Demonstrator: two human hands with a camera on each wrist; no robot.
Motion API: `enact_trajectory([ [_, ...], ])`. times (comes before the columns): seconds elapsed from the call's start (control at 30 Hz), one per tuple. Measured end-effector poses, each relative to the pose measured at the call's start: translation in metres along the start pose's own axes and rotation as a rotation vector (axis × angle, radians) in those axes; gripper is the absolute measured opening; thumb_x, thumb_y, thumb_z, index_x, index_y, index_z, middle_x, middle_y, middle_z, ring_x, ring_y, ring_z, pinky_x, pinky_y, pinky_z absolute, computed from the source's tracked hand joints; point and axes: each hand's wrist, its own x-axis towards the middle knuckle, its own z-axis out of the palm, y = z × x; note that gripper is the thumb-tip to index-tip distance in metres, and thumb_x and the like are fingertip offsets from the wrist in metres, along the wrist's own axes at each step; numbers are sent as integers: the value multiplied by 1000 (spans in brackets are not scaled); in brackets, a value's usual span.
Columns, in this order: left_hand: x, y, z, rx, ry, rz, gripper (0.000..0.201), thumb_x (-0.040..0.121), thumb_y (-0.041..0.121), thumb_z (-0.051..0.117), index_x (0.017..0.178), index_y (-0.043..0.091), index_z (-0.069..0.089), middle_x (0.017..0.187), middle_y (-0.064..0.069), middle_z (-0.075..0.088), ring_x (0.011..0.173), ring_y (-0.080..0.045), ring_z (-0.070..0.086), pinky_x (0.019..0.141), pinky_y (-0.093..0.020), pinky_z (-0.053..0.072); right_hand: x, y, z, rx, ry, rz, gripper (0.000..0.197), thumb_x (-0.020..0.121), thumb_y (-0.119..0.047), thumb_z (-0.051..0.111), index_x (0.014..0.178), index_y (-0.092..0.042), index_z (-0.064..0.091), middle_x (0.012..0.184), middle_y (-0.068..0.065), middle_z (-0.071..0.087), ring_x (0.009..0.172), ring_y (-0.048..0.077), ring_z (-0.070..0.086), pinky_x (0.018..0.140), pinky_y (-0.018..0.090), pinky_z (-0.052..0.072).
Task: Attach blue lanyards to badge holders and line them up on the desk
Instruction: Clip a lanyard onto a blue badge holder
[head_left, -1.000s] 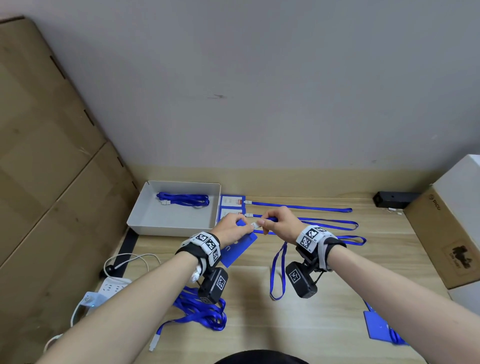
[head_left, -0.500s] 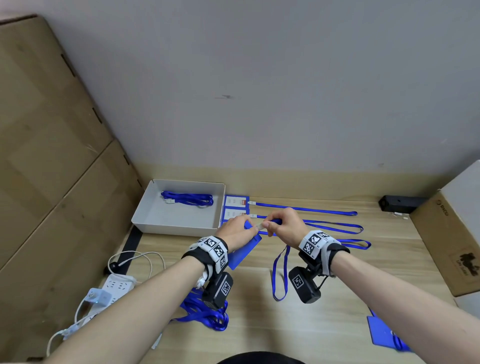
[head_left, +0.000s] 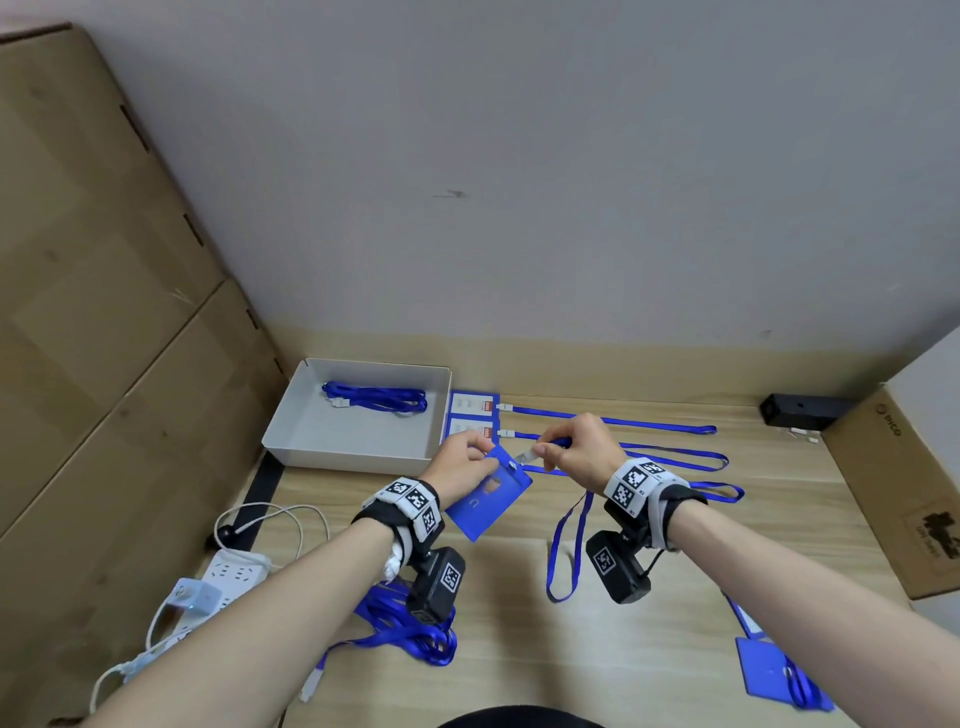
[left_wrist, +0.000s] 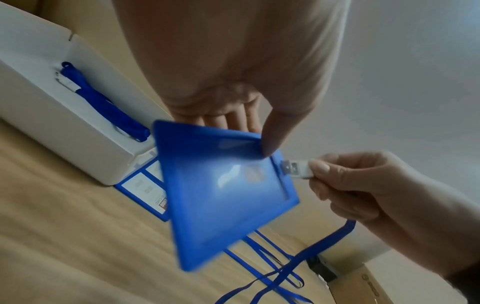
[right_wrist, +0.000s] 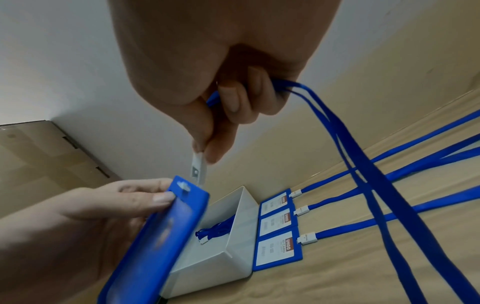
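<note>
My left hand (head_left: 480, 454) pinches the top corner of a blue badge holder (head_left: 488, 499) held tilted above the desk. In the left wrist view the thumb lies on the holder (left_wrist: 223, 195). My right hand (head_left: 543, 449) pinches a white lanyard clip (head_left: 525, 457) at the holder's slotted top edge. A white tab (right_wrist: 183, 186) shows in that slot, just below the clip (right_wrist: 198, 166). The blue strap (head_left: 563, 551) hangs from the right hand in a loop. Three finished badges (right_wrist: 279, 250) lie in a row beside the tray, their lanyards stretched to the right.
A white tray (head_left: 322, 441) at the back left holds a coiled lanyard (head_left: 374, 397). Loose lanyards (head_left: 410, 629) lie under my left wrist. A power strip (head_left: 234, 569) sits at the left, cardboard boxes (head_left: 893, 493) at the right, and spare holders (head_left: 774, 670) at the front right.
The hands stay together above the desk. The right hand has drawn slightly to the right, so the white clip now shows between the hands. The holder is tilted more steeply.
</note>
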Motion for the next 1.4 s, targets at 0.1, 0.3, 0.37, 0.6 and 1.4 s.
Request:
enact_trajectory([
  [0.1,-3,-5,-1,-13,-69,134,10,93,-1,58,94,9,55,66,1,69,65,-20,69,71,-32,57,-1,0,5,-47,-15,23,21,90,-31,65,73,-23,75,62,-6,69,58,11,58,58,32,50],
  [0.3,-15,-51,-5,-50,-160,121,13,93,-3,58,93,9,55,74,-8,68,66,-13,67,67,-26,50,-11,5,20,-264,-162,68,18,89,-26,60,79,-31,74,69,-11,68,67,10,62,57,28,49],
  [0.37,-18,-58,-4,-85,-190,104,12,93,-3,57,94,10,55,77,-8,69,68,-14,66,67,-25,50,-12,7,25,-277,-185,65,19,88,-22,60,79,-30,74,67,-12,68,65,10,61,55,26,48],
  [0.6,-19,-65,7,-211,-278,52,17,94,-6,54,95,11,54,77,-2,71,65,-11,66,64,-22,52,-16,5,44,-399,-236,53,24,80,-16,56,79,-30,75,73,-11,68,73,15,64,59,30,53],
  [1.4,-4,-51,23,0,-103,36,20,91,20,60,84,6,71,65,-1,66,62,-13,61,57,-24,49,-11,21,41,215,-285,120,21,93,-10,52,79,-10,68,66,-1,63,62,10,53,64,26,44],
])
